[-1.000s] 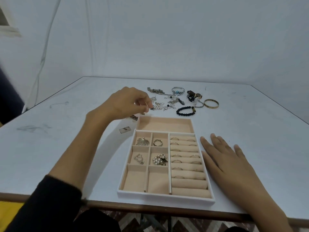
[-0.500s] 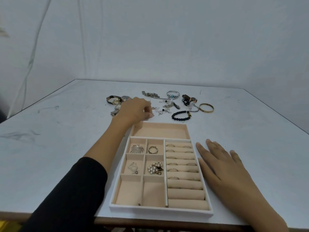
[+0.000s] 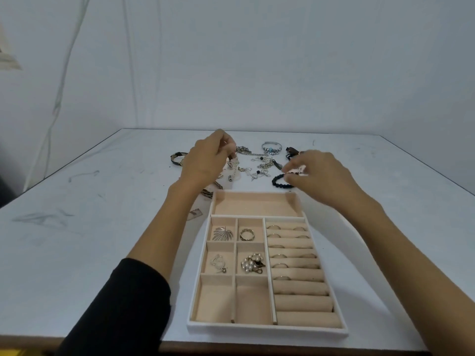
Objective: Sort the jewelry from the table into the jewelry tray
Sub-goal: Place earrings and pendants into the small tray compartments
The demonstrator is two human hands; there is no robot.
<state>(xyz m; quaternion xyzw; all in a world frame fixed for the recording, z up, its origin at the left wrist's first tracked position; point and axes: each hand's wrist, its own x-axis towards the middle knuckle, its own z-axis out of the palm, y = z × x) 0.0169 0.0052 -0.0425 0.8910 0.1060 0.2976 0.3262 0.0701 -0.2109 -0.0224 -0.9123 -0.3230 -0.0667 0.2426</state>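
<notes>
The beige jewelry tray point(image 3: 267, 329) lies near the table's front edge. Its small compartments hold a silver leaf brooch point(image 3: 222, 234), a ring point(image 3: 247, 234), earrings point(image 3: 218, 263) and a pearl cluster point(image 3: 253, 263). Several rings point(image 3: 288, 243) sit in the roll slots on the right. Behind the tray, my left hand point(image 3: 205, 160) pinches a silver chain point(image 3: 233, 167) that dangles just above the table. My right hand point(image 3: 318, 173) has its fingertips curled and pinches the right edge of a black bead bracelet point(image 3: 278, 180), which still lies on the table.
More jewelry is scattered behind the tray: loose silver chains point(image 3: 261, 167), a bangle with blue beads point(image 3: 271, 146), a dark strap piece point(image 3: 291, 150) and a brown bracelet point(image 3: 175, 159) at the left. A small tag point(image 3: 195, 214) lies left of the tray.
My right hand has lifted off the table beside the tray and reached forward to the bead bracelet. My left hand has raised the silver chain from the pile.
</notes>
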